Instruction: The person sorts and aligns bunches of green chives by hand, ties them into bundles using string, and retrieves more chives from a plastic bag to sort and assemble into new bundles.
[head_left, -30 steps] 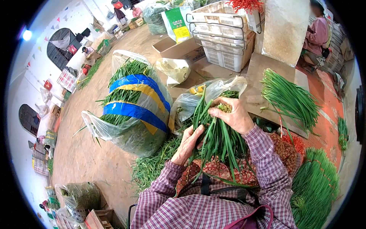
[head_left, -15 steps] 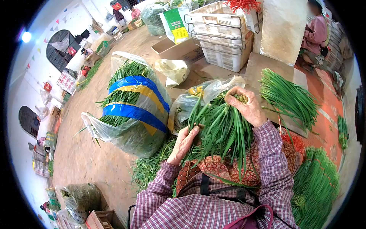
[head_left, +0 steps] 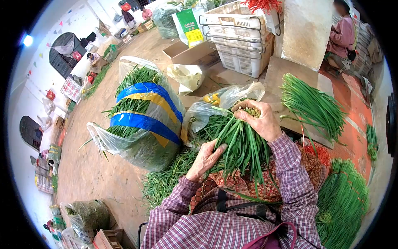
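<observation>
My right hand (head_left: pixel 260 120) is wrapped round the stem ends of a bunch of green stalks (head_left: pixel 242 143), whose leaves hang down over my lap. Against the bunch's left side is my left hand (head_left: pixel 206 159), its thumb and fingers closing on some leaves; the fingertips are partly hidden. Behind the bunch lies a clear plastic bag (head_left: pixel 203 114). Loose greens (head_left: pixel 168 178) are heaped on the floor to the left of my lap. A separate bunch of stalks (head_left: pixel 313 106) rests on a board to the right.
A large plastic sack of greens (head_left: pixel 147 120) with blue and yellow bands stands at the left. Stacked white crates (head_left: pixel 240 37) and a cardboard box (head_left: pixel 188 54) are ahead. Tied greens (head_left: pixel 342 203) lie at the lower right. A person (head_left: pixel 343 35) sits at the upper right.
My right hand has moved slightly left and down with the bunch. My left hand has come up against the hanging leaves, and the stalks that stood upright between the hands are now lower.
</observation>
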`<state>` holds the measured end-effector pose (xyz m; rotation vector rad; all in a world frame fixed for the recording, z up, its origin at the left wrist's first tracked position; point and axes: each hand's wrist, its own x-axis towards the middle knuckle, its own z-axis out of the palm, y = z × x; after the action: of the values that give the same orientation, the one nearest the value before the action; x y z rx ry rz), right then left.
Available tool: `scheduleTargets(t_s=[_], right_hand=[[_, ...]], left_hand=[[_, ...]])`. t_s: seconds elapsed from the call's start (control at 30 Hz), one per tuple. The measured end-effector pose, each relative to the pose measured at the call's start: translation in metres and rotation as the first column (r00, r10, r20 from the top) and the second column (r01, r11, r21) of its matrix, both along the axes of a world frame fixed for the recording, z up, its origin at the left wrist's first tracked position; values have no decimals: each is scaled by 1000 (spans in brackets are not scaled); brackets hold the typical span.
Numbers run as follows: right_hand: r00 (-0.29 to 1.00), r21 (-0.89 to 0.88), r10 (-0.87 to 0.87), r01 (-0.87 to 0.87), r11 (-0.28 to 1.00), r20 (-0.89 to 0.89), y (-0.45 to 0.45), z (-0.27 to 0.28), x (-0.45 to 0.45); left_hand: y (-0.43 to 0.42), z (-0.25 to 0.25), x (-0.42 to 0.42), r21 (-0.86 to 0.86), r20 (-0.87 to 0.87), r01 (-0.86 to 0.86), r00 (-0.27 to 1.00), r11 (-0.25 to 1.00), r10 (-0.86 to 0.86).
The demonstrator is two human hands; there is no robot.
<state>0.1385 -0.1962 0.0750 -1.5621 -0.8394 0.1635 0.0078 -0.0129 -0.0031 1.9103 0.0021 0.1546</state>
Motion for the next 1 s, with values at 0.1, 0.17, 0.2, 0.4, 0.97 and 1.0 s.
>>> scheduleTargets(t_s=[0.1,0.17,0.2,0.4,0.97,1.0], right_hand=[[995,-2,-16,16,1000,96,-4,-4,0],[999,-15,12,-12,1000,45,-7,-3,-1],[999,-25,40,-40,999,-7,-7,-3,-2],[996,-73,52,-47,996,69,0,1,-10],[966,-113,-10,40,993,257,11,-12,-16],[980,-105,-17,38,994,196,11,-15,-15]], left_hand=[[19,15,-2,-46,-82,255,963,966,-258],[31,23,4,-226,-56,280,952,933,-299],[32,31,6,-275,-45,253,960,928,-275],[6,47,31,-402,82,70,996,913,-40],[24,74,37,-668,230,-50,935,742,270],[32,76,36,-631,246,-9,946,776,211]])
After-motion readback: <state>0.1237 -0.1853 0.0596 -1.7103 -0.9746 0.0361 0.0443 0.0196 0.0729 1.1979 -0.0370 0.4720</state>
